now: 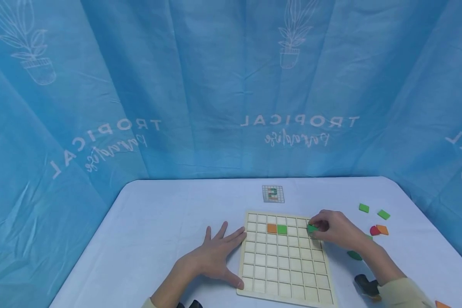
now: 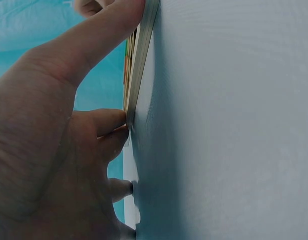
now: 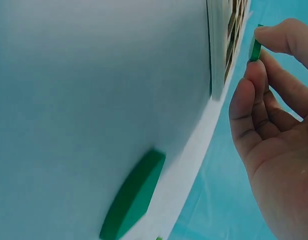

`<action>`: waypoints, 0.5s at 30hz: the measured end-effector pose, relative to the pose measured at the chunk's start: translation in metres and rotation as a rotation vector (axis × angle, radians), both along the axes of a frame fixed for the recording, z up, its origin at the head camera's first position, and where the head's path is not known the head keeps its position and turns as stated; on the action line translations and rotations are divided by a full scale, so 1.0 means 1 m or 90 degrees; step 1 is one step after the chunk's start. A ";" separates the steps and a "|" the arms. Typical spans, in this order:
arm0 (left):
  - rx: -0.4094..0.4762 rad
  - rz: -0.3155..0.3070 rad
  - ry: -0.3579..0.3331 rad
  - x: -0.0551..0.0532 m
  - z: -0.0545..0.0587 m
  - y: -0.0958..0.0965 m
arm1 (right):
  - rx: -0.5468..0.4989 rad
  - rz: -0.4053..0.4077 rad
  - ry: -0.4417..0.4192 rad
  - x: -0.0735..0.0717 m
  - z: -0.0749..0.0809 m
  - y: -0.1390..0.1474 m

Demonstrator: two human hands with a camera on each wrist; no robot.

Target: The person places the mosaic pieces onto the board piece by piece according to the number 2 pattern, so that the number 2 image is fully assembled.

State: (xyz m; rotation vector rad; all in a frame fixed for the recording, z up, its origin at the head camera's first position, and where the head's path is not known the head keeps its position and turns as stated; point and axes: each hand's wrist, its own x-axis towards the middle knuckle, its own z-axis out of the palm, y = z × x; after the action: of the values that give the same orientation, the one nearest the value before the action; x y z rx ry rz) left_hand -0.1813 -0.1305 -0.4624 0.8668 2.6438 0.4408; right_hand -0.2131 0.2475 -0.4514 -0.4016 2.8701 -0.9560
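A pale wooden grid board (image 1: 282, 262) lies on the white table, with an orange square tile (image 1: 271, 228) and a light green square tile (image 1: 282, 229) side by side in its upper rows. My left hand (image 1: 215, 258) is spread out at the board's left edge, thumb and fingertips touching the rim. Between thumb and fingertips, my right hand (image 1: 336, 231) pinches a dark green tile (image 1: 312, 228) above the upper right part of the grid. The right wrist view shows this tile (image 3: 255, 46) held on edge, raised over the board's level.
Behind the board lies a pattern card (image 1: 273, 194). To the right are light green tiles (image 1: 363, 208), a red piece (image 1: 374, 230), an orange piece (image 1: 383, 230) and a dark green curved piece (image 1: 355, 255). A black object (image 1: 365, 283) sits by the right forearm. Blue curtains (image 1: 215, 85) enclose the table.
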 end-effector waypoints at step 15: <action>-0.002 -0.003 0.004 0.000 0.000 -0.001 | 0.005 0.009 -0.011 -0.008 -0.006 -0.029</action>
State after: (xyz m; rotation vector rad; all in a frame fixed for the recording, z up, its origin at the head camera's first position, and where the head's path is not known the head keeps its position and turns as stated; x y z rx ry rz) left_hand -0.1814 -0.1312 -0.4629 0.8746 2.6471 0.4340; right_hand -0.2209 0.2188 -0.4573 -0.4107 2.8513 -0.9401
